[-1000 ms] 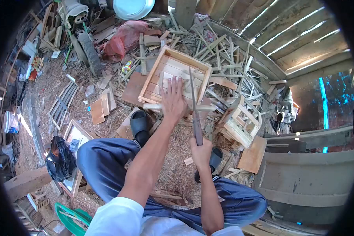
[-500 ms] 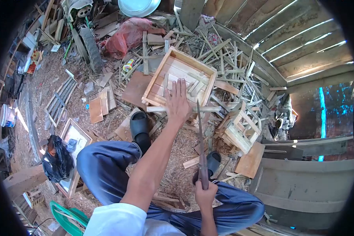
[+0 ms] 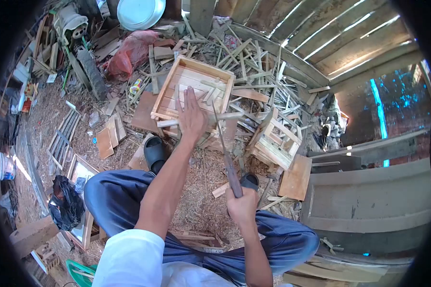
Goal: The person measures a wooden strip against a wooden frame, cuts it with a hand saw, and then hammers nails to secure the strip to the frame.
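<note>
My right hand [image 3: 241,205] is wrapped round the brown handle of a handsaw [image 3: 231,173]. The saw's long narrow blade points away from me and crosses a pale wooden strip [image 3: 230,116] just right of my other hand. My left hand [image 3: 192,118] lies palm down on that strip, fingers stretched forward over the near side of a shallow wooden box [image 3: 164,95]. The strip runs across the near side of the box, its two ends showing past my hand. Several short cut pieces of wood [image 3: 214,85] lie inside the box.
A small wooden frame [image 3: 277,145] stands right of the box, beside a brown board [image 3: 295,177]. Offcuts [image 3: 244,62] are heaped behind, near a red plastic bag [image 3: 124,58]. My sandalled feet flank the sawdust-covered ground [image 3: 203,191]. A plank wall [image 3: 340,38] closes the right side.
The view has shifted, so most things sit further left. My right hand and the saw have moved forward, bringing the blade across the strip. My left hand stays on the strip.
</note>
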A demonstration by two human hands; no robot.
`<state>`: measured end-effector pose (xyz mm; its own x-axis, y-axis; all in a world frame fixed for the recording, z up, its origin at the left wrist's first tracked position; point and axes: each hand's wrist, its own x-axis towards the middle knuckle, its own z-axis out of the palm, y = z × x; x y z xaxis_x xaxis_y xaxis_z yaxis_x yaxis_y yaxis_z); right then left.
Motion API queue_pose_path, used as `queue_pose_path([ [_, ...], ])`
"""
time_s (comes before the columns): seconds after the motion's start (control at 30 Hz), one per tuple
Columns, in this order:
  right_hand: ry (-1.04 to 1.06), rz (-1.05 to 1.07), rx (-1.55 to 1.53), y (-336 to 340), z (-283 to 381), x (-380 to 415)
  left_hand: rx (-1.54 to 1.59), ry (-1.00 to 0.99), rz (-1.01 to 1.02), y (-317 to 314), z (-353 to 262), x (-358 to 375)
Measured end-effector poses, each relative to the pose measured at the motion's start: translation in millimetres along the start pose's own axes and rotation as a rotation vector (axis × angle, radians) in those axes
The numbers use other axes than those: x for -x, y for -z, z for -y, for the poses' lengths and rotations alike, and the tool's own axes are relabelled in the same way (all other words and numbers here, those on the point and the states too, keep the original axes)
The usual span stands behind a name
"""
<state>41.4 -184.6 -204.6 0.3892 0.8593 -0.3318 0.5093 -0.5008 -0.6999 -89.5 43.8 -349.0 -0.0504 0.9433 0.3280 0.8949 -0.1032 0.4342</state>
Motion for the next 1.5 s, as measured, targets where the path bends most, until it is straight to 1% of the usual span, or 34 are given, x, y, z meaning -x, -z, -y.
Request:
queue_pose_path([
  [0.07, -0.05, 0.035, 0.077, 8, 11, -1, -0.009, -0.02, 0.006, 0, 0, 2],
  [0.1, -0.048, 0.021, 0.075, 8, 7, -1, -0.023, -0.025, 0.002, 0, -1, 0],
  [0.17, 0.022, -0.011, 0.033, 4, -2, -5, -0.015, -0.033, -0.001, 2, -2, 0],
  [0.27, -0.014, -0.006, 0.042, 7, 7, -5, -0.013, -0.033, 0.037, 3, 0, 1],
  [0.33, -0.01, 0.005, 0.02, 9, 11, -3, -0.09, -0.07, 0.007, 1, 1, 2],
  [0.4, -0.003, 0.022, 0.007, 8, 12, -4, -0.09, -0.076, -0.005, -1, 1, 3],
  [0.47, -0.024, 0.017, 0.086, 1, 11, -4, -0.093, -0.073, -0.019, -1, 2, 1],
  [0.5, -0.024, 0.026, 0.09, -4, 10, -17, -0.069, -0.076, -0.031, 6, -4, -2],
  [0.57, 0.114, -0.031, 0.013, -28, 10, -56, -0.073, -0.109, -0.039, 11, -7, 3],
  [0.6, 0.133, -0.03, -0.021, -48, 15, -76, -0.072, -0.067, -0.011, 8, -1, 13],
  [0.63, 0.211, -0.095, 0.033, -73, 22, -96, -0.074, -0.021, 0.014, 5, 8, 18],
  [0.67, 0.29, -0.16, 0.087, -96, 32, -111, -0.149, -0.053, -0.013, -6, 17, 14],
  [0.7, 0.32, -0.155, 0.069, -111, 30, -119, -0.213, -0.072, -0.044, -15, 20, 6],
  [0.73, 0.399, -0.227, -0.035, -117, 14, -119, -0.223, -0.053, -0.064, -10, 15, 0],
  [0.77, 0.462, -0.29, -0.135, -118, 0, -118, -0.122, -0.008, -0.044, -1, 8, 3],
  [0.8, 0.301, -0.128, -0.187, -102, 4, -116, -0.018, 0.025, -0.018, 4, 6, 8],
  [0.83, 0.293, -0.12, -0.177, -94, 3, -117, -0.016, 0.036, -0.007, 4, 7, 10],
  [0.9, 0.245, -0.033, -0.193, -78, -1, -122, -0.052, 0.046, 0.021, 3, 5, 9],
  [0.93, 0.225, -0.005, -0.275, -74, -8, -127, -0.039, 0.047, 0.004, 5, 4, 9],
  [0.97, 0.232, -0.006, -0.276, -69, -12, -127, -0.039, 0.047, -0.004, 7, 3, 6],
  [1.03, 0.037, 0.1, -0.559, -55, -14, -118, -0.046, 0.016, -0.024, 7, 3, 8],
  [1.07, 0.107, 0.058, -0.512, -50, -17, -117, -0.044, 0.016, -0.019, 7, 4, 10],
  [1.17, 0.142, 0.029, -0.456, -30, -11, -106, -0.008, -0.014, -0.057, 12, 0, 7],
  [1.2, 0.15, 0.013, -0.456, -28, -19, -108, 0.015, -0.026, -0.015, 15, 0, 7],
  [1.23, 0.167, 0.005, -0.384, -28, -29, -112, 0.036, -0.037, 0.023, 18, 0, 7],
  [1.27, 0.189, -0.004, -0.314, -26, -37, -117, 0.04, -0.099, -0.04, 14, 4, 8],
  [1.3, 0.209, -0.018, -0.321, -14, -27, -113, 0.044, -0.112, -0.062, 15, 5, 10],
  [1.37, 0.395, -0.109, -0.096, 18, 5, -90, 0.085, -0.305, -0.023, 23, 7, 15],
  [1.4, 0.391, -0.078, 0.004, 34, 12, -87, 0.087, -0.327, -0.041, 27, 11, 16],
  [1.43, 0.399, -0.102, -0.008, 51, 22, -82, 0.109, -0.423, 0.041, 32, 16, 18],
  [1.47, 0.448, -0.063, 0.031, 67, 33, -77, 0.127, -0.518, 0.128, 34, 19, 19],
  [1.5, 0.497, -0.022, 0.071, 81, 39, -75, 0.122, -0.542, 0.119, 36, 19, 17],
])
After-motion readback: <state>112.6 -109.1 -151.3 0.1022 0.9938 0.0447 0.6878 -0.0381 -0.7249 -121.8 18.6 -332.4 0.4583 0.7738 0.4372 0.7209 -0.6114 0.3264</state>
